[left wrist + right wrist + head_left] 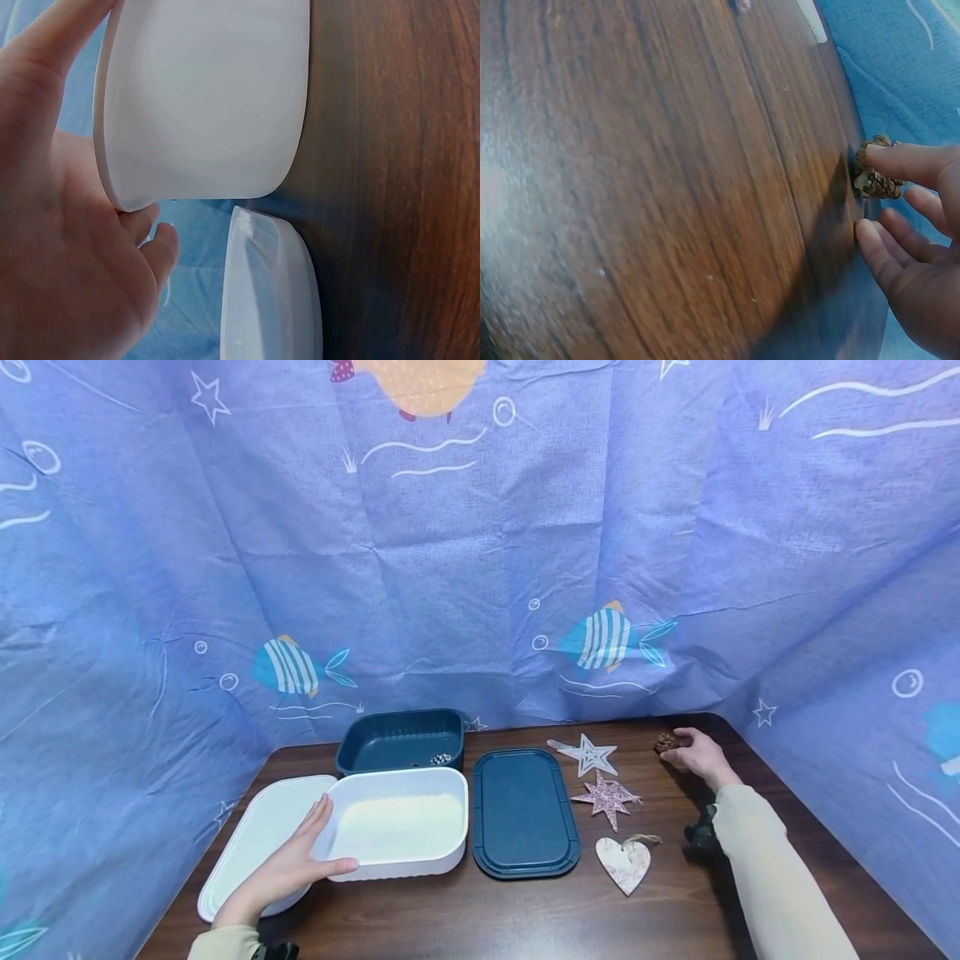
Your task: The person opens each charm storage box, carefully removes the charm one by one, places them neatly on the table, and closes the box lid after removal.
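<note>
At the table's far right, my right hand (697,757) reaches to a brown pine cone (665,742). The index finger (907,161) overlaps the cone in the right wrist view, while the thumb stands apart from it with a gap between. My left hand (296,857) rests at the left front corner of a white box (400,866), its fingers extended along the left rim and the thumb at the front rim. In the left wrist view the box's outer wall (202,97) fills the top, and some fingers are partly hidden behind its corner.
A white lid (258,827) lies left of the box. Behind stands a dark blue box (401,727) holding a white-tipped cone (441,760). A dark blue lid (525,814), a silver star (589,753), a pink glitter star (606,798) and a whitish heart (626,863) lie rightward. Printed curtain (480,552) hangs behind.
</note>
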Available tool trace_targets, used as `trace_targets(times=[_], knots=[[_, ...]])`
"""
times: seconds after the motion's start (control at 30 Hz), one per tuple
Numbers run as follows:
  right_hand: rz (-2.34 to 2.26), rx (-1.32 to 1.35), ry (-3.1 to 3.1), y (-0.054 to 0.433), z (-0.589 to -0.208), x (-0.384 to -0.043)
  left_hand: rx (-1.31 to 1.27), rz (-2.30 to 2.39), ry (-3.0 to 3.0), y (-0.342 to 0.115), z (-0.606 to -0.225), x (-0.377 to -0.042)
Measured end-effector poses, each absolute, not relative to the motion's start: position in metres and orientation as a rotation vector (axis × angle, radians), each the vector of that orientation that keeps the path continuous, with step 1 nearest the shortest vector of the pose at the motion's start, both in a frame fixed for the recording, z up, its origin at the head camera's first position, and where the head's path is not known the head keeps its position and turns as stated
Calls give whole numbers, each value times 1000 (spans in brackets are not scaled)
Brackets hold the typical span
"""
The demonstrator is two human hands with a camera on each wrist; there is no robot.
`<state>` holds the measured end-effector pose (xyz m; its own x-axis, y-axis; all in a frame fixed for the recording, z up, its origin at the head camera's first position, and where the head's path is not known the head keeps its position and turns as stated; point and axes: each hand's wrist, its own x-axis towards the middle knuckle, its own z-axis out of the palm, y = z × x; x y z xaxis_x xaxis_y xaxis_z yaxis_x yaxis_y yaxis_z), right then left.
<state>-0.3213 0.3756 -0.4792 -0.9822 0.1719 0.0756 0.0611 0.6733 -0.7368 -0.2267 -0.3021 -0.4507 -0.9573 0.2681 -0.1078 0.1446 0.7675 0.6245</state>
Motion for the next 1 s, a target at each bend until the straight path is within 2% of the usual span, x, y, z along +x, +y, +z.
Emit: trace_targets(times=[0.27,0.57,1.0], knots=[[1207,-181,-2738,375,-468,-322,321,971,2760,-303,-449,-224],[1200,-167,-2770,364,-443,-338,329,985,2764,-303,-450,-225],[1106,22,-2778,298,-405,-369,309,1022,2752,-303,-453,-226]])
